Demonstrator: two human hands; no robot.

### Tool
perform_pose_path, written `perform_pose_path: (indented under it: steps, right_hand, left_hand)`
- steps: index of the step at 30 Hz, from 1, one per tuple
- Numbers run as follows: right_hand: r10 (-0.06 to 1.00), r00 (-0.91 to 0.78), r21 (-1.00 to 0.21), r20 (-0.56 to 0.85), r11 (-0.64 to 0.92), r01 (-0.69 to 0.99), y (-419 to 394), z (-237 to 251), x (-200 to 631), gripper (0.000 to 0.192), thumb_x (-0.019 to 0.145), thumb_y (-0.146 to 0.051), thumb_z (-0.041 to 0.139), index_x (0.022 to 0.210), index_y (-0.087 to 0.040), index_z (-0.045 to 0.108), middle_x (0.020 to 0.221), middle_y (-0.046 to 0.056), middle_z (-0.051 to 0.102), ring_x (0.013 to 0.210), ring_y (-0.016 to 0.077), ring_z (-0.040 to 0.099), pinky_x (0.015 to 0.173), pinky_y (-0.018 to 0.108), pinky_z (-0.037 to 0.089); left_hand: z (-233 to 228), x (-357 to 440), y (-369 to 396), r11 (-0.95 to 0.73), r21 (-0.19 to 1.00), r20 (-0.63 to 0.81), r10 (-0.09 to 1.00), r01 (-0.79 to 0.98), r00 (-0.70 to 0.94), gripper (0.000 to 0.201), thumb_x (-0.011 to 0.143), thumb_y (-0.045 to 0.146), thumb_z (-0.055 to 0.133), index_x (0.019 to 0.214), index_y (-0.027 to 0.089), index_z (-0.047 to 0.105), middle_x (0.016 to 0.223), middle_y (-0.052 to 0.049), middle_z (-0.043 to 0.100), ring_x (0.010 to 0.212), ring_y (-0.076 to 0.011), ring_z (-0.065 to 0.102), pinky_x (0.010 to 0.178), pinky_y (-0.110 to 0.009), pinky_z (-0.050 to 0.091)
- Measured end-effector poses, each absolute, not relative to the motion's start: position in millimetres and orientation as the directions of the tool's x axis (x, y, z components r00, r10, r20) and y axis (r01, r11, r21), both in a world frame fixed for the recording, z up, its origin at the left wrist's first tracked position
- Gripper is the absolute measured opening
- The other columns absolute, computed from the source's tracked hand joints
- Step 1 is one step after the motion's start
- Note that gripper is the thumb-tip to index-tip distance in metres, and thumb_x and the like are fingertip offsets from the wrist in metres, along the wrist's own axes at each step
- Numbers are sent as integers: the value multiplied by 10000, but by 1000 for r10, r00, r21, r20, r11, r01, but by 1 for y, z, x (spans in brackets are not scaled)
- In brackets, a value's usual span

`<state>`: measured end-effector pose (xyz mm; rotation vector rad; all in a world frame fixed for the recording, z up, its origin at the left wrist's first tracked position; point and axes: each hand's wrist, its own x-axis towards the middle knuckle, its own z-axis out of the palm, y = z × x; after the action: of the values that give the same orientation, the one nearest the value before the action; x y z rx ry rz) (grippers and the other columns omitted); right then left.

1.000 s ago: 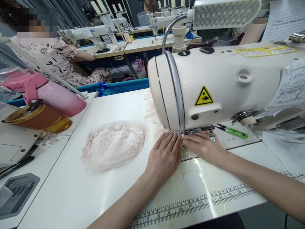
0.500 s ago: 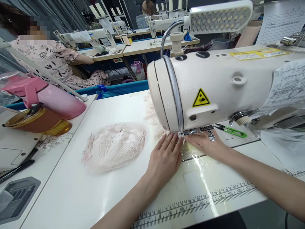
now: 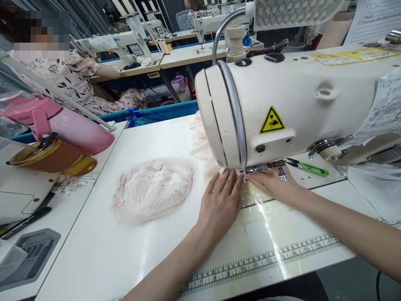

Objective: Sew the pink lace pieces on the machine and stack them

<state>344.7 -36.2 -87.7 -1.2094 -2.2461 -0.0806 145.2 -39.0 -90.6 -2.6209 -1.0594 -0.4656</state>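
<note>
Left hand [image 3: 223, 200] and right hand [image 3: 272, 184] are lying spread, pressing pale lace fabric [image 3: 209, 165] flat under the sewing machine [image 3: 282, 96] head, apparently mid-seam, calling for steady feeding next

Sewing machine head [image 3: 282, 96] low over hands

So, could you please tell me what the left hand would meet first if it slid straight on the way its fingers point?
The left hand lies flat, fingers pointing up and away toward the sewing machine. Going straight on, it would probably meet the pale lace fabric bunched under the machine's head first, then the head itself; depth is unclear.
</note>
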Motion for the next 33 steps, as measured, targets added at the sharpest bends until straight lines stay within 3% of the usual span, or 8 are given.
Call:
perform_pose_path:
  steps: [5,9,25,33]
  right_hand:
    - [668,-467,42,579,548,835,-40,-99,347,233,939,-325,485,1055,-260,676,956,-32,720,718,169,620,906,412,346]
    - [660,-480,107,579,522,846,-41,-99,344,245,939,-386,483,1040,-281,680,974,-26,715,748,165,633,876,370,338]
    - [714,-488,121,503,501,857,-43,-96,336,295,935,-415,484,1141,-273,639,1040,24,695,803,189,639,868,384,365]
    - [707,-466,0,532,551,835,-37,-92,343,226,939,-296,477,1045,-265,675,1034,21,704,868,179,616,838,355,380]
  left_hand:
    - [-93,144,-40,-745,-167,419,540,646,730,375,911,126,443,1267,64,544,1295,-118,587,1198,-233,562,1062,-424,418]
    - [-91,143,-40,-730,-130,427,570,671,703,376,921,188,453,1258,55,552,1273,-130,602,1169,-246,584,1074,-448,412]
    - [-92,143,-37,-677,-92,409,643,730,648,395,922,239,437,1260,77,563,1279,-122,599,1208,-261,552,1091,-457,386]
    - [-93,145,-36,-636,-43,336,717,770,611,433,936,262,394,1315,87,508,1338,-113,556,1287,-259,473,1130,-453,328]
